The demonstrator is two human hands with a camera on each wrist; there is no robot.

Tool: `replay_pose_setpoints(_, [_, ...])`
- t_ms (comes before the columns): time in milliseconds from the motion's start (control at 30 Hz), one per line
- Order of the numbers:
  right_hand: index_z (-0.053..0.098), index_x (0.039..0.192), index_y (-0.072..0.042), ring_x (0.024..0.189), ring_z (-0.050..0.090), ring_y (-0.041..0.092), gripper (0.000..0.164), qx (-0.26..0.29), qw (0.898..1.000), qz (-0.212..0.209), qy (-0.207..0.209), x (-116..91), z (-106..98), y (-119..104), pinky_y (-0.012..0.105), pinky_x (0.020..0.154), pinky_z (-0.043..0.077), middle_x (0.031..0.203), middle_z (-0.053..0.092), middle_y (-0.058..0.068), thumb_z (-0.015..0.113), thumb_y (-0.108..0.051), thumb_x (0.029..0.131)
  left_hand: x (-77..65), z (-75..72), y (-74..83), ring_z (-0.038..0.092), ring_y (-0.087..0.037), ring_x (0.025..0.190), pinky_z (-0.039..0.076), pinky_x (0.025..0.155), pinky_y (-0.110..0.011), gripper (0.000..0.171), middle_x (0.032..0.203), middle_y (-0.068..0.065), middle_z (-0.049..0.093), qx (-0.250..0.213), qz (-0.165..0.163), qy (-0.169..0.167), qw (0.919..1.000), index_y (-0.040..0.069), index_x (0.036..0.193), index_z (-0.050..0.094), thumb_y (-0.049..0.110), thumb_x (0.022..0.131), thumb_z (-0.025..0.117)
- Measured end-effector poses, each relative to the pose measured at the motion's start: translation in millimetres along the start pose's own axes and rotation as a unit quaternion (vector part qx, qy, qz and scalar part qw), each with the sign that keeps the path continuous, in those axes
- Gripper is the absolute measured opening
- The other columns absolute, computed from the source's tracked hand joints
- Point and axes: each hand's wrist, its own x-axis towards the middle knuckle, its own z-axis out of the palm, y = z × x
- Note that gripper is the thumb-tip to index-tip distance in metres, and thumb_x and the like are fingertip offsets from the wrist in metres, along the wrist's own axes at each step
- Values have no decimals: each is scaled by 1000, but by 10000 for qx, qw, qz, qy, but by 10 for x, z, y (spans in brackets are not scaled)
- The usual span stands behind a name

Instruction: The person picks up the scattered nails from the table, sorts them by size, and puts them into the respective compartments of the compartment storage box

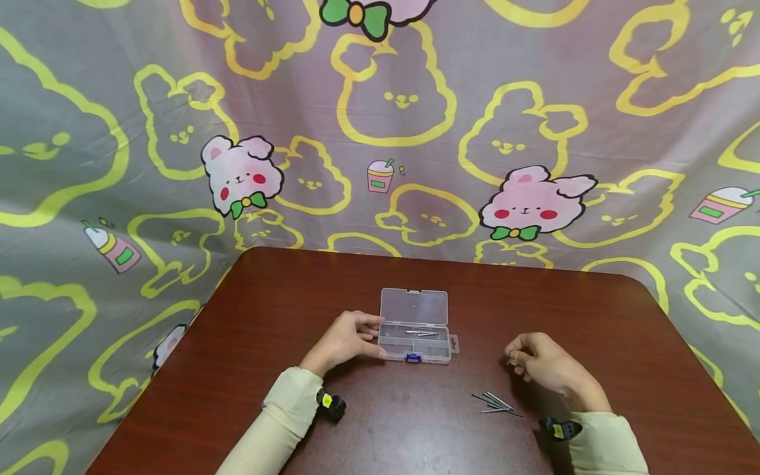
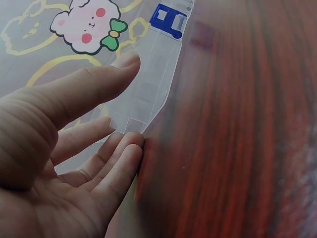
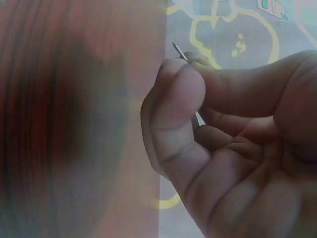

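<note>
A clear plastic storage box (image 1: 388, 353) with a blue latch (image 1: 413, 357) stands on the table, its lid (image 1: 413, 307) raised. A few nails (image 1: 421, 333) lie in its rear compartment. My left hand (image 1: 347, 340) holds the box's left end, thumb at the front corner and a finger near the hinge side. To the right of the box, above the table, my right hand (image 1: 543, 363) pinches a nail (image 3: 179, 50) between thumb and index finger. The nail's pointed end shows past the fingertips; its middle is hidden. Several loose nails (image 1: 495, 402) lie in a small pile left of that hand.
The brown wooden table (image 1: 285, 297) reaches back to a patterned cloth (image 1: 297, 99) hung behind and at both sides. A hanging tab (image 1: 454, 344) sticks out from the box's right side. Both wrists wear small black cameras.
</note>
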Motion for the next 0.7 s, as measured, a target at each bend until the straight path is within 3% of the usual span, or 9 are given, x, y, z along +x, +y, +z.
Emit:
replay_pose_setpoints(367, [62, 96, 14, 75, 66, 30, 6, 478, 9988, -102, 43, 16, -12, -25, 36, 63, 59, 85, 66, 15, 58, 12, 93, -19, -3, 25, 66, -24, 99, 57, 88, -34, 66, 113, -14, 64, -82, 7, -24, 10000, 1, 127, 69, 8, 67, 95])
replay_pose_setpoints(700, [66, 93, 13, 65, 62, 23, 8, 527, 9968, -102, 596, 105, 150, -99, 33, 56, 57, 77, 66, 14, 59, 11, 88, -12, 0, 39, 66, -24, 98, 57, 87, -34, 65, 112, -13, 64, 5, 22, -14, 10000, 2, 127, 69, 9, 67, 95])
